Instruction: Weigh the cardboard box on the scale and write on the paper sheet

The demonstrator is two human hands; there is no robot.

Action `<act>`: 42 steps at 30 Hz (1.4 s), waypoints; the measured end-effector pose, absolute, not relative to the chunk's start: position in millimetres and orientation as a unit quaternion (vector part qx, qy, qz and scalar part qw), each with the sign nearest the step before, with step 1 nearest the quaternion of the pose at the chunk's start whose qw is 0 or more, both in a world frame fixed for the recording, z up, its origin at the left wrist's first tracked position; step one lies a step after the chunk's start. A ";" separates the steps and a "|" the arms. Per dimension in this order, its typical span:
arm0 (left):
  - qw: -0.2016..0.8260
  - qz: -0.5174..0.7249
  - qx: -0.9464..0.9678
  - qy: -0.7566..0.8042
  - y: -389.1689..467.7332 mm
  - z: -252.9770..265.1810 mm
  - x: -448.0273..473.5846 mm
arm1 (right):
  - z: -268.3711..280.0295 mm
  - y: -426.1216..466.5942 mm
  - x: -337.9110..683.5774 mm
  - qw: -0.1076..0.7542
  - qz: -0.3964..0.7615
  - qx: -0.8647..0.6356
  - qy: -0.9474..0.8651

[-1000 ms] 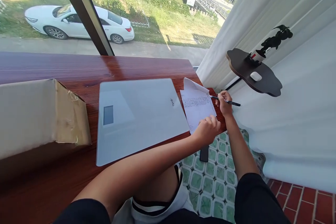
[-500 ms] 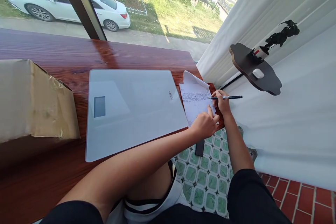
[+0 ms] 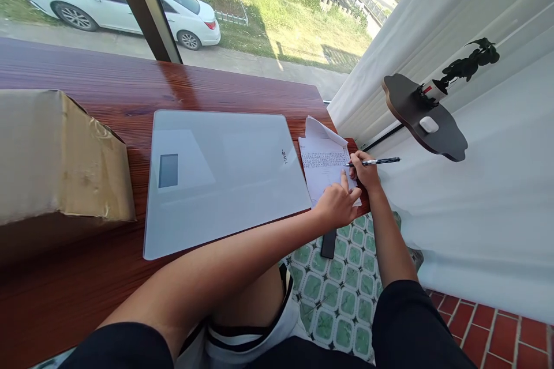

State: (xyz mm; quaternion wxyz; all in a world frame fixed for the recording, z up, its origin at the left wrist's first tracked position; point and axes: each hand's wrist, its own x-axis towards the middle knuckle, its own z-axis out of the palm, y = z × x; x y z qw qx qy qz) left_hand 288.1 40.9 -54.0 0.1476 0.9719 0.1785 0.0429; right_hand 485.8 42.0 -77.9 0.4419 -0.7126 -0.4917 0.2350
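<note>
My right hand [image 3: 364, 170] grips a black pen [image 3: 385, 160], its tip at the end of the written lines on a white notepad [image 3: 321, 179]. Rows of small dark handwriting cover the sheet's upper part, and the page above is folded back and curls up. My left hand [image 3: 339, 203] rests on the lower part of the sheet, index finger stretched toward the writing and the other fingers loosely bent; it holds nothing. Left of the notepad lies a flat, pale glass scale [image 3: 225, 184] with a grey display [image 3: 168, 170] near its left side.
A cardboard box [image 3: 97, 167] stands at the left on the reddish wooden table [image 3: 242, 89]. A dark wavy shelf [image 3: 400, 98] with a potted plant and a small white case is at the right, before white curtains [image 3: 497, 196]. A black phone-like object [image 3: 328, 245] shows below the table edge.
The whole view has shifted slightly. My right hand's pen tip sits a little lower on the sheet; my left hand stays on the paper in almost the same pose.
</note>
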 end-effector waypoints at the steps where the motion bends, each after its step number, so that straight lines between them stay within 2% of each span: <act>1: 0.149 0.042 0.971 0.181 40.9 -54.0 288.3 | -78.0 41.8 485.7 0.436 0.229 -0.714 -0.497; 24: 0.136 0.044 0.973 0.183 41.1 -60.2 291.8 | -72.4 42.5 479.8 0.408 0.197 -0.719 -0.528; 34: 0.115 0.051 0.976 0.179 41.3 -60.9 291.3 | -78.6 43.5 483.6 0.430 0.214 -0.721 -0.499; 42: 0.134 0.050 0.973 0.182 41.9 -62.5 291.8 | -75.0 44.3 479.2 0.417 0.197 -0.724 -0.514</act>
